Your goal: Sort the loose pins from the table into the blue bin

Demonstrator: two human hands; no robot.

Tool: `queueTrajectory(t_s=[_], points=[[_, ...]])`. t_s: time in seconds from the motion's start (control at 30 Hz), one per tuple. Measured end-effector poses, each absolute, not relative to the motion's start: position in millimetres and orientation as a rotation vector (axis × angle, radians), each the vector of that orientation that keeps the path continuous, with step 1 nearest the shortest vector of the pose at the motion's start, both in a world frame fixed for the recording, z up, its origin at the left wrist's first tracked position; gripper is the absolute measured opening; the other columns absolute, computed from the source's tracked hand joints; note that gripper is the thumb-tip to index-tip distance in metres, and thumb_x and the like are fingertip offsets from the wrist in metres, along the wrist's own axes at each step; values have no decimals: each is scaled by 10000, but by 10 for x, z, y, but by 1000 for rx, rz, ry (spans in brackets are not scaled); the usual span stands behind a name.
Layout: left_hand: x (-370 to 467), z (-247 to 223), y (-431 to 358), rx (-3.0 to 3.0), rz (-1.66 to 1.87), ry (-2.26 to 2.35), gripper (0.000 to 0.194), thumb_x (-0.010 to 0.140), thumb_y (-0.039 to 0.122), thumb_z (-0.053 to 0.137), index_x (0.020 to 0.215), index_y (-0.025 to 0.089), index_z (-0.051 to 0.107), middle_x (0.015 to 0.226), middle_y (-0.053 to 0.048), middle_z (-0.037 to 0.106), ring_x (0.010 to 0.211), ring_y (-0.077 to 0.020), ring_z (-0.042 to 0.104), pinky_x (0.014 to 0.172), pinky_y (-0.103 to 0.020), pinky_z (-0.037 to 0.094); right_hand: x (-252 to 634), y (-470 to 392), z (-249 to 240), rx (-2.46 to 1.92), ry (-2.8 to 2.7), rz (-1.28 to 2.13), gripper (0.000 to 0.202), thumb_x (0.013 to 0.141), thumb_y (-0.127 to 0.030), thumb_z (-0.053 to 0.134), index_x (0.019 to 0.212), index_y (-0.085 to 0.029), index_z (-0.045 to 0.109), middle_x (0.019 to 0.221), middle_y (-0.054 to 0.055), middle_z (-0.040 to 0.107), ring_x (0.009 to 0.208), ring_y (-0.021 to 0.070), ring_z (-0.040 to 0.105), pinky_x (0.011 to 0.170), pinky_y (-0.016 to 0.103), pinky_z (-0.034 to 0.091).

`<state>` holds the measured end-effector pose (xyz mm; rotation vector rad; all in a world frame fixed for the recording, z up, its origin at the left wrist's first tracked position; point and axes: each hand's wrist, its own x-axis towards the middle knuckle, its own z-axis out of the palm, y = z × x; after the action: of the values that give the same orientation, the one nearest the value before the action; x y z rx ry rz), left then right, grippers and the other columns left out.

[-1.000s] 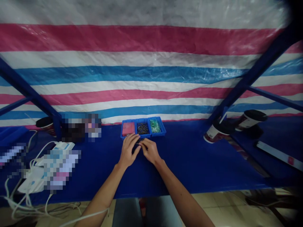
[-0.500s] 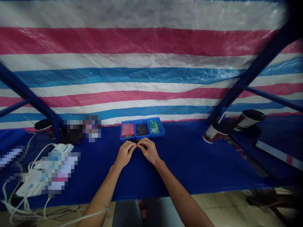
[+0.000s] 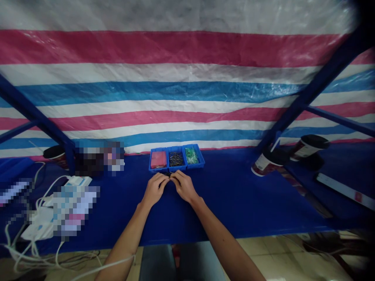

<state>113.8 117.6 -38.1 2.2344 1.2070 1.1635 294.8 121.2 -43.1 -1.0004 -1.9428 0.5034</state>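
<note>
My left hand (image 3: 155,188) and my right hand (image 3: 184,185) meet at the fingertips over the blue table. Both are closed in a pinch, on something small and dark that I cannot make out. Just beyond them stand three blue bins side by side. The left bin (image 3: 150,165) holds pink-red flat pieces (image 3: 158,159). Many thin dark metal pieces (image 3: 176,159), like screws or pins, fill the middle bin. In the right bin lie green and clear small parts (image 3: 191,155).
White power strips (image 3: 43,222) with tangled cables lie at the left. Dark-lidded cups (image 3: 268,162) stand at the right, near a blue metal frame (image 3: 304,97). A striped plastic sheet (image 3: 187,89) hangs behind the table (image 3: 234,203).
The view has shifted very slightly. My hands stay together at the same spot, with the right fingers a little more folded in toward the left.
</note>
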Motion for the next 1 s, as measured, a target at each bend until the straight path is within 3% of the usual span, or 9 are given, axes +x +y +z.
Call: queueTrajectory(t_s=[0.2, 0.33, 0.4, 0.57, 0.87, 1.0], points=[[1157, -351, 1164, 2204, 1208, 1188, 274, 1003, 333, 477, 900, 189, 687, 859, -72, 677, 820, -200, 601, 799, -342, 481, 2955, 1205, -429, -1129, -1934, 450, 365, 1043, -339, 412, 786, -193, 625, 727, 25, 622, 643, 144, 579, 661, 240, 436], [1149, -347, 1164, 2179, 1196, 1229, 276, 995, 331, 493, 846, 185, 673, 809, -54, 654, 779, -183, 603, 762, -311, 476, 2984, 1203, -413, -1078, -1836, 527, 265, 1016, -365, 482, 1139, -205, 653, 873, 39, 686, 671, 148, 609, 680, 248, 474], [1142, -356, 1166, 2169, 1180, 1252, 264, 991, 316, 502, 836, 179, 667, 800, -49, 646, 767, -177, 602, 752, -300, 471, 2983, 1209, -421, -1015, -1836, 560, 282, 991, -345, 534, 1227, -226, 632, 961, 45, 696, 730, 154, 635, 715, 257, 498], [1138, -380, 1170, 2161, 1169, 1280, 267, 988, 316, 505, 837, 177, 676, 778, -45, 649, 741, -172, 596, 733, -292, 468, 2946, 1233, -479, -920, -1865, 573, 231, 1004, -242, 487, 1044, -234, 714, 1020, 49, 708, 942, 175, 670, 873, 290, 504], [1144, -392, 1179, 2141, 1175, 1267, 256, 981, 312, 517, 830, 181, 678, 799, -46, 667, 742, -170, 612, 736, -284, 478, 2980, 1214, -423, -1022, -1970, 480, 238, 1028, -268, 445, 971, -207, 668, 912, 48, 669, 795, 159, 639, 744, 253, 472], [1144, -383, 1177, 2149, 1190, 1245, 247, 980, 305, 522, 832, 182, 677, 791, -45, 663, 742, -171, 610, 742, -287, 476, 2954, 1204, -415, -1076, -1973, 456, 308, 1044, -309, 401, 833, -205, 599, 794, 22, 617, 694, 146, 580, 677, 239, 419]])
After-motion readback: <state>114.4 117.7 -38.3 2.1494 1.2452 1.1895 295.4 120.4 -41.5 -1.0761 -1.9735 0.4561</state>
